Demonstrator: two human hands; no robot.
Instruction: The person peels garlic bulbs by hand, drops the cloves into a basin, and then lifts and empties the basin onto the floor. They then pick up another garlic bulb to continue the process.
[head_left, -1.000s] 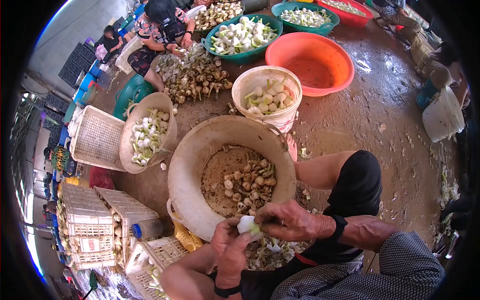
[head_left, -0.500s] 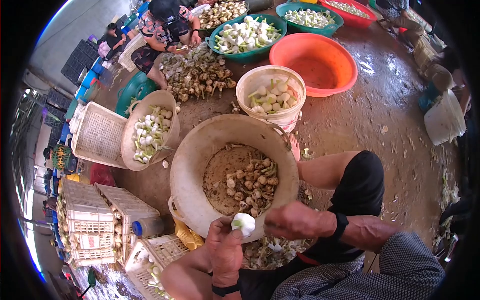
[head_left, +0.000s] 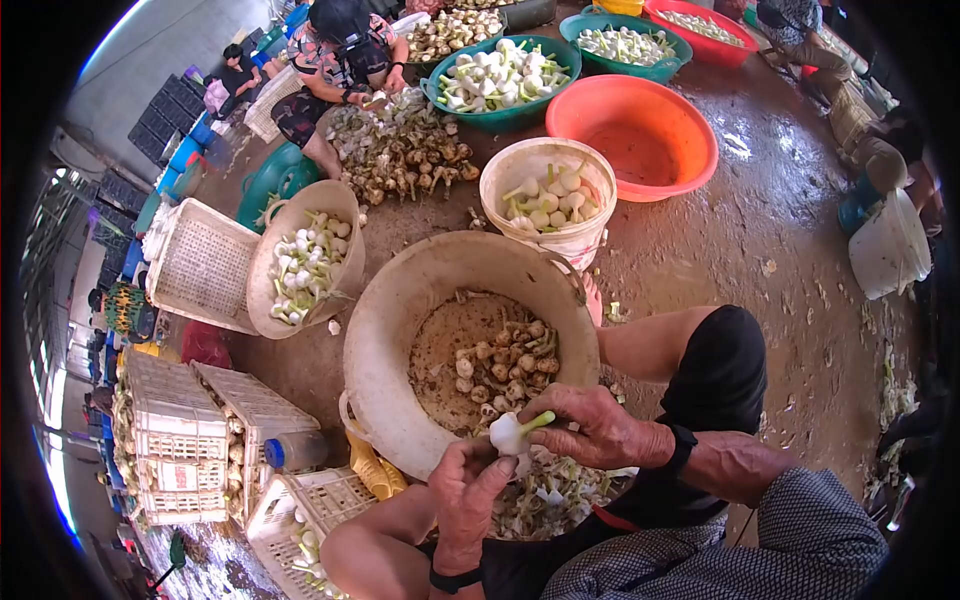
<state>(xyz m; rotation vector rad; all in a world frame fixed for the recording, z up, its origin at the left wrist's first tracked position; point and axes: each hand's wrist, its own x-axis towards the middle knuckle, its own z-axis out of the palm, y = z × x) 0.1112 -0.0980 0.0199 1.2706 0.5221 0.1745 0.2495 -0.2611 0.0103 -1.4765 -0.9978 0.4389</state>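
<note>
A white garlic bulb [head_left: 508, 434] with a short green stem is held just over the near rim of the wide beige tub [head_left: 385, 330]. My left hand [head_left: 468, 492] pinches the bulb from below. The fingers of my right hand [head_left: 595, 428] are closed around the stem end at its right. Inside the tub lie several brown, unpeeled bulbs [head_left: 508, 365]. Peeled skins [head_left: 550, 495] are heaped beneath my hands, between the legs.
A white bucket [head_left: 550, 240] of peeled garlic stands beyond the tub, near an empty orange basin [head_left: 635, 140]. Left are a tilted basin [head_left: 350, 265] and crates [head_left: 180, 440]. Another person [head_left: 340, 60] sits by a garlic heap [head_left: 400, 150] at the back.
My right hand has come left to the bulb and closed at its stem. The bulb has shifted slightly right and up, turned so that its green stem points right.
</note>
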